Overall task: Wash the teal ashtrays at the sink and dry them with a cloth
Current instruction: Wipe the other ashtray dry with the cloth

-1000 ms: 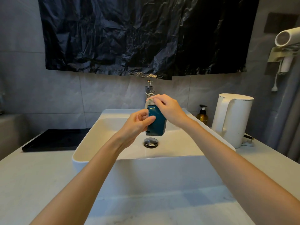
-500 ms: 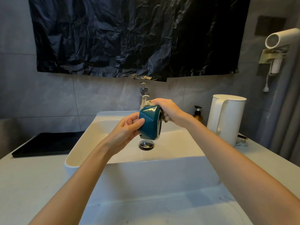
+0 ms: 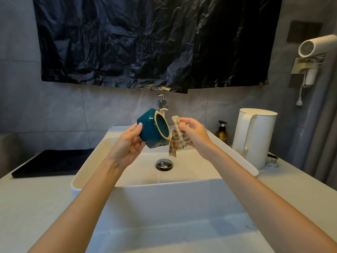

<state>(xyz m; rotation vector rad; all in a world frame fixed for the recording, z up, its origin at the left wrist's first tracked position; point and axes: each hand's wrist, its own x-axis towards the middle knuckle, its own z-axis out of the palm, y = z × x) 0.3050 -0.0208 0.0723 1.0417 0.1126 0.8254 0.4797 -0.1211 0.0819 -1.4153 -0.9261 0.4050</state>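
two hands work above a white sink [image 3: 145, 181]: the left grip [image 3: 127, 145] curls round the faceted base of a teal ashtray [image 3: 151, 132], holding it in the air over the basin, just in front of the tap [image 3: 162, 105]. the right grip [image 3: 195, 133] pinches a checked cloth [image 3: 177, 141] that hangs just beside the ashtray's rim, apart from it so far as the dim light lets one tell.

the step in hand looks to be drying, with the washing of this piece apparently done. the ashtray is tipped on its side, its pale-rimmed mouth facing the person's right, toward the cloth, its base turned left. it is a squat piece; the axis through base and mouth runs roughly level across the sink, left to right.

the next move, on this reading, calls for the cloth to go into the open mouth and wipe round the inside, with a firm left hold on the glazed walls above the hard basin. a white kettle [image 3: 253, 136] and a black tray [image 3: 51, 161] stand on the worktop [image 3: 27, 207] to either side.
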